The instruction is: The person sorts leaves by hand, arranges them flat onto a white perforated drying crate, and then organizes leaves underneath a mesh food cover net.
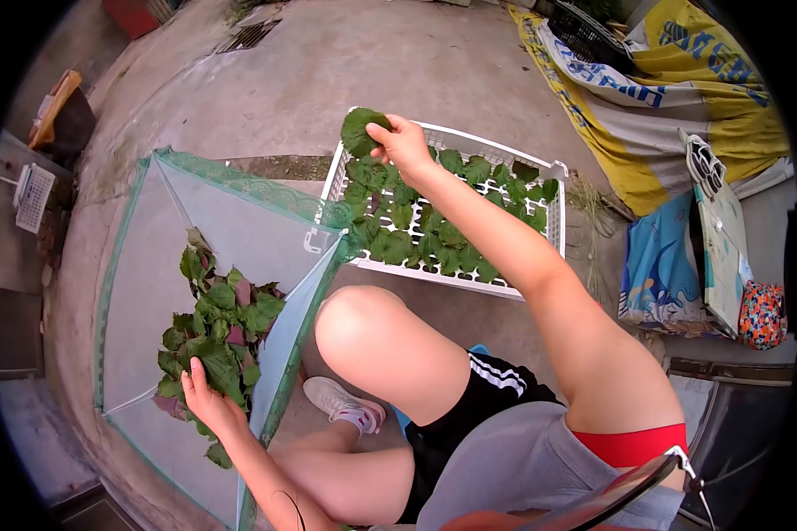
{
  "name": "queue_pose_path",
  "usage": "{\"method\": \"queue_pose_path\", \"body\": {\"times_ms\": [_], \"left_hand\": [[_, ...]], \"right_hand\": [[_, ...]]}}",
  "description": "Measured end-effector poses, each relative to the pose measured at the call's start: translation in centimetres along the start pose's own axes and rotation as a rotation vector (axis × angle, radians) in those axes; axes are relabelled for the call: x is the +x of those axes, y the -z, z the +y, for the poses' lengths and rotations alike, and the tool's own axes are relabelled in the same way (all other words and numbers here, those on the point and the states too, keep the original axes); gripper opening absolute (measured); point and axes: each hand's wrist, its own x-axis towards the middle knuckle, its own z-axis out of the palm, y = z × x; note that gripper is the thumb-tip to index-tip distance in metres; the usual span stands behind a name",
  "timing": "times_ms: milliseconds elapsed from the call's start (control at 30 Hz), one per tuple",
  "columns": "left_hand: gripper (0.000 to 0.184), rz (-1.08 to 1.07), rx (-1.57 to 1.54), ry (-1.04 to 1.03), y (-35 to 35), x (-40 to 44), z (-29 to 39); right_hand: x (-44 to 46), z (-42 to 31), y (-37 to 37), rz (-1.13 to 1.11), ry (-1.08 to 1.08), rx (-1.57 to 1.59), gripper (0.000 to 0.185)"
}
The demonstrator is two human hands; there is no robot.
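Observation:
My right hand (405, 150) pinches a green perilla leaf (360, 131) between thumb and fingers, above the left far corner of a white slatted plastic tray (558, 217). Many perilla leaves (434, 239) lie spread over the tray's bottom. To the left, a mesh food cover (137, 292) with green lace trim lies upturned and holds a heap of perilla leaves (226, 305), some showing purple undersides. My left hand (211, 398) is at the near side of this heap, its fingers closed on a large perilla leaf (217, 361); part of its grip is hidden.
My bent knee (359, 323) and shoe (336, 398) are close to the tray and cover. Yellow and white sheeting (646, 115) with a black basket (589, 37) lies at the far right. A blue printed bag (655, 261) stands below it. Concrete ground (372, 53) stretches beyond.

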Motion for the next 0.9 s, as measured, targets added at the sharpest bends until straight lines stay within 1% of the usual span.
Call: {"method": "queue_pose_path", "body": {"times_ms": [33,67,133,200,300,367,433,500,533,567,633,667,700,800,900], "left_hand": [[0.034,-0.008,0.018,0.005,-0.2,0.1,-0.3],[0.032,-0.015,0.038,0.011,-0.4,0.1,-0.5],[0.031,-0.013,0.049,0.017,-0.6,0.5,-0.8],[0.03,-0.009,0.057,0.02,-0.9,1.0,-1.0],[0.027,-0.007,0.04,0.027,-1.1,1.3,-0.8],[0.031,-0.036,0.024,0.058,-1.1,1.4,-0.5],[0.03,-0.048,0.025,0.059,-1.1,1.3,-0.2],[0.029,-0.063,0.029,0.065,-1.4,1.2,-0.1],[0.027,-0.064,0.037,0.057,-1.6,1.1,0.1],[0.025,-0.065,0.047,0.047,-1.7,1.0,0.1],[0.024,-0.066,0.049,0.049,-1.8,1.2,0.0],[0.023,-0.073,0.049,0.044,-1.8,1.2,0.0],[0.023,-0.071,0.052,0.049,-1.9,1.3,0.0],[0.021,-0.075,0.066,0.039,-2.0,1.5,-0.1],[0.02,-0.055,0.102,0.023,-2.5,1.5,0.0]], "right_hand": [[1.3,2.4,1.0,0.035,-0.033,-0.049,0.02],[2.4,4.7,1.6,0.033,-0.038,-0.048,0.02],[4.4,9.0,2.2,0.108,-0.125,-0.052,0.018],[6.8,12.7,2.4,0.111,-0.117,-0.093,0.018],[9.5,14.8,1.8,0.098,-0.133,-0.143,0.018],[11.8,16.4,1.7,0.055,-0.094,-0.296,0.015],[13.3,17.1,1.5,0.058,-0.132,-0.294,0.015],[14.4,17.9,1.5,0.102,-0.143,-0.449,0.019],[14.9,18.2,1.5,0.123,-0.125,-0.513,0.024],[15.3,18.6,1.4,0.119,-0.133,-0.517,0.024],[15.5,18.3,0.9,0.15,-0.074,-0.639,0.029],[15.4,18.1,0.8,0.163,-0.062,-0.677,0.035],[15.4,17.9,0.6,0.161,-0.068,-0.678,0.035],[15.7,17.7,0.3,0.222,-0.032,-0.83,0.039],[16.4,18.3,0.6,0.261,-0.053,-0.901,0.043]]}}
